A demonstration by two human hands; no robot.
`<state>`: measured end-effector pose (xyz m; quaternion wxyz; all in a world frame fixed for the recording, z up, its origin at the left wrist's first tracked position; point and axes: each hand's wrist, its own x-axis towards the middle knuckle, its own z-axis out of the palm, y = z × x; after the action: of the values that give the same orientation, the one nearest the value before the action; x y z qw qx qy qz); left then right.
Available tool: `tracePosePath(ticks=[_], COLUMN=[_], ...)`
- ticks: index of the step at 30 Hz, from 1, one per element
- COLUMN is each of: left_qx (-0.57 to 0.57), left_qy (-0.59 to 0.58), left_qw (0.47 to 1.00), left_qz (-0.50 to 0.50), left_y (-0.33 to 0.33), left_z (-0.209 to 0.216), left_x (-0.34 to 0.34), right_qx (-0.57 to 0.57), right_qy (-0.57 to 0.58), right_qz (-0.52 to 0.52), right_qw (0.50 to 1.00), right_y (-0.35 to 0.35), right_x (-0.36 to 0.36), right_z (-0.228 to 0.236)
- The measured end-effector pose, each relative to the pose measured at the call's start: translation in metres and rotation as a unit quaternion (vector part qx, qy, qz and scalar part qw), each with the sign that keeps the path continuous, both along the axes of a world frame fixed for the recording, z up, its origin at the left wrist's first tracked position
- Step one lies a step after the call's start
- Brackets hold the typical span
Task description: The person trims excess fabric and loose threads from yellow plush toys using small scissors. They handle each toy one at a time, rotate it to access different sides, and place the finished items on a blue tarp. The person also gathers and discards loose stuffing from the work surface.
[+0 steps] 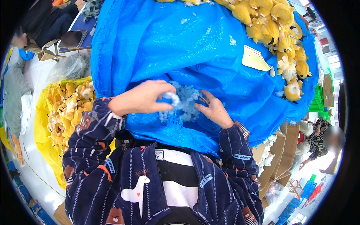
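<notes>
A loose heap of white fibre stuffing [186, 103] lies in a dip of the blue woven sheet [161, 48] in front of me. From the left, my left hand [144, 98] reaches over it, with a tuft of stuffing [171, 98] between thumb and fingers. On the heap's right side is my right hand [216, 112], its fingers closed around a thin metal tool [204, 99]. Only a short stretch of that tool shows, so its kind is unclear. The two hands are apart, with the heap between them.
Many yellow plush toys [262, 28] pile along the sheet's far and right edge, near a paper slip [255, 58]. A yellow sack [43, 123] of similar toys stands at left. Cardboard boxes [287, 150] stand at right. Other people sit at upper left and far right.
</notes>
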<state>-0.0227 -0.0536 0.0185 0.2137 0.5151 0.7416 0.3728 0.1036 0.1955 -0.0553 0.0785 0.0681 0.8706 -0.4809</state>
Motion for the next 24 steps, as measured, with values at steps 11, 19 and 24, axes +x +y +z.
tracePosePath(ticks=[11,19,24], left_qx=[-0.107,-0.414,-0.320], left_qy=[-0.051,0.028,-0.051], left_qw=[0.992,0.909,0.938], left_qz=[-0.030,0.046,0.123], left_y=[0.050,0.093,0.100], left_z=[-0.042,-0.138,-0.195], left_x=[-0.030,-0.030,-0.001], right_qx=[0.181,0.214,-0.005], right_qy=[-0.130,-0.062,-0.149], right_qz=[0.185,0.011,-0.014], right_qw=[0.957,0.975,0.989], right_y=[-0.026,-0.008,-0.013], right_x=[0.000,-0.043,-0.047], right_z=[-0.075,-0.088,-0.121])
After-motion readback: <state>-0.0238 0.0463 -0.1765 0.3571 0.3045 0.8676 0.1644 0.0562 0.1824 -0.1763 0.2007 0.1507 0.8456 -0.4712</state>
